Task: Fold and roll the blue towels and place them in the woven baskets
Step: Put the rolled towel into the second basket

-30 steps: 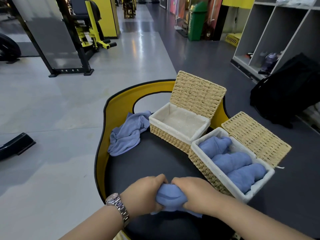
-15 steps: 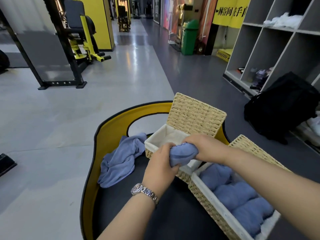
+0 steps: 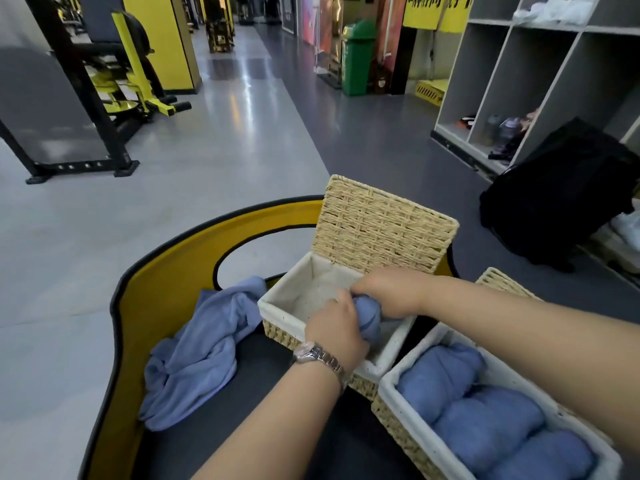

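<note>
A rolled blue towel [image 3: 369, 318] is held inside the right end of the far woven basket [image 3: 277, 329], whose lid stands open. My left hand [image 3: 334, 332] grips the roll from the near side, and my right hand [image 3: 389, 292] grips it from the far side. The white lining of that basket shows bare to the left of the roll. The near woven basket [image 3: 398, 419] at the lower right holds three rolled blue towels [image 3: 485, 414]. A loose crumpled blue towel [image 3: 201, 351] lies on the dark surface to the left.
The baskets sit on a black padded surface [image 3: 263, 427] with a yellow rim [image 3: 156, 292]. A black bag [image 3: 554, 188] and grey shelving [image 3: 519, 81] stand at the right. Gym equipment [image 3: 114, 81] stands at the far left, a green bin [image 3: 356, 57] down the aisle.
Both hands have carried the rolled towel from above the far basket's near rim down into its right end. The view has shifted closer to the baskets.
</note>
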{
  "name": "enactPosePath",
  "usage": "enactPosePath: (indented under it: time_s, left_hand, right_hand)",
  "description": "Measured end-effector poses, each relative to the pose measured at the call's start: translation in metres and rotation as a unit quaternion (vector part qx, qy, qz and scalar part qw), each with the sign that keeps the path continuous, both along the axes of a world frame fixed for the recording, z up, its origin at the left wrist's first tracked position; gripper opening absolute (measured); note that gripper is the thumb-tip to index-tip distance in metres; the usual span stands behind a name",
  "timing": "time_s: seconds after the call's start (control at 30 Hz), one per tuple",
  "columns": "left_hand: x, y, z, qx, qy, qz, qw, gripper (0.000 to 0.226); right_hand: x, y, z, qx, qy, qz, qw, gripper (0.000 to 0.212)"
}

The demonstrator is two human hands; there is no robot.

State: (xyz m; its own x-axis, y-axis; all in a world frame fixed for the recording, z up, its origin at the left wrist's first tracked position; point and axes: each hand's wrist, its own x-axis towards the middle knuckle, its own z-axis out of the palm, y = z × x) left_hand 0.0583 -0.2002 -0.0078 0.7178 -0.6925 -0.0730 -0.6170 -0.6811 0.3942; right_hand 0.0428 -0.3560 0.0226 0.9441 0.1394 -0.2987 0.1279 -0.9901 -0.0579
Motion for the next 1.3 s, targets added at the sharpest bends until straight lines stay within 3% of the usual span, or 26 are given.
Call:
enactPosePath:
  time_s: [0.1,0.23,0.4,0.5,0.6,0.73,0.8,0.9,1.1,1.23,1.3]
  left_hand:
    - [0.004,0.002,0.001,0.054,0.037,-0.017,0.998,0.046]
    - [0.010,0.003,0.007,0.060,0.045,-0.002,0.997,0.036]
    - [0.008,0.004,0.010,0.073,0.028,0.012,0.997,0.032]
    - [0.010,0.004,0.016,0.078,0.051,-0.002,0.996,0.029]
    - [0.007,-0.003,0.014,0.097,0.020,-0.008,0.995,0.017]
    - [-0.004,-0.015,0.011,0.151,0.033,-0.029,0.988,0.022]
    - [0.000,-0.017,0.015,0.129,0.066,-0.034,0.989,0.011]
    - [0.004,-0.013,0.014,0.089,0.038,-0.033,0.995,0.018]
    - [0.001,-0.001,-0.005,0.092,0.005,-0.038,0.995,0.022]
    - [0.006,0.035,0.005,-0.038,0.000,-0.040,0.998,0.016]
    - [0.014,0.067,0.006,-0.092,-0.048,-0.009,0.995,0.013]
  right_hand:
    - [-0.003,0.008,-0.009,-0.013,0.039,0.018,0.999,0.018]
    - [-0.006,0.011,-0.013,-0.026,0.044,0.029,0.998,0.024]
    - [-0.007,0.009,-0.004,-0.181,-0.006,0.092,0.979,0.023]
    - [-0.009,0.007,-0.002,-0.153,0.004,0.047,0.987,0.016]
    - [-0.012,0.006,-0.009,-0.134,0.023,0.030,0.990,0.016]
    - [-0.010,0.021,-0.008,-0.145,0.087,0.033,0.985,0.020]
    - [-0.009,0.023,0.002,-0.120,0.131,0.012,0.984,0.019]
    - [-0.011,0.015,-0.002,-0.090,0.094,-0.005,0.991,0.016]
    - [-0.019,0.017,-0.017,-0.057,0.069,-0.024,0.996,0.017]
    - [-0.029,0.020,-0.009,-0.023,0.016,-0.076,0.997,0.033]
    - [-0.037,0.033,-0.003,-0.007,-0.066,-0.104,0.992,0.026]
